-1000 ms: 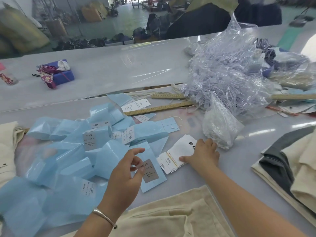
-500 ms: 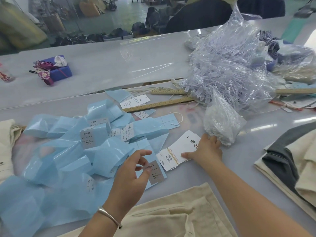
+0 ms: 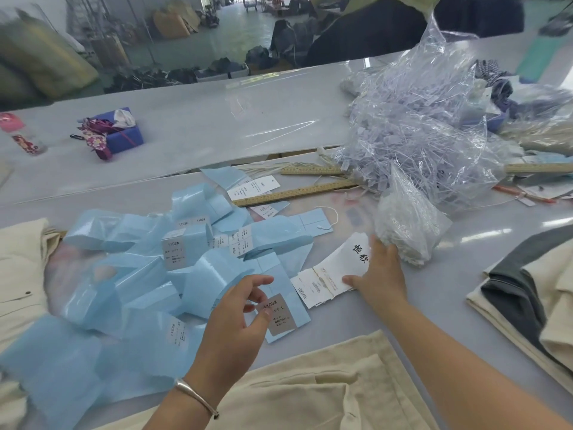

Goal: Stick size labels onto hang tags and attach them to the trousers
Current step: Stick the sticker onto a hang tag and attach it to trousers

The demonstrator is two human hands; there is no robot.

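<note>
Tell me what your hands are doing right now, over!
Left hand pinching grey size label on blue backing strip. Right hand flat on white hang tags. Cream trousers waiting, untagged. Nothing blocking.

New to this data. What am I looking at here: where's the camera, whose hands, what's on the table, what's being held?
There is no machine: a person works with bare hands, and the single picture comes from a camera worn on their head, looking forward and down.

The left hand wears a bracelet and pinches a grey size label printed 1103# and L, at the near end of a pale blue backing strip. The right hand rests flat on a small stack of white hang tags, pressing rather than gripping.

On the grey table lie a heap of blue backing strips, some carrying more labels, two wooden rulers, and a clear bag of plastic tag fasteners. Cream trousers lie nearest the person, with folded garments to the right.
</note>
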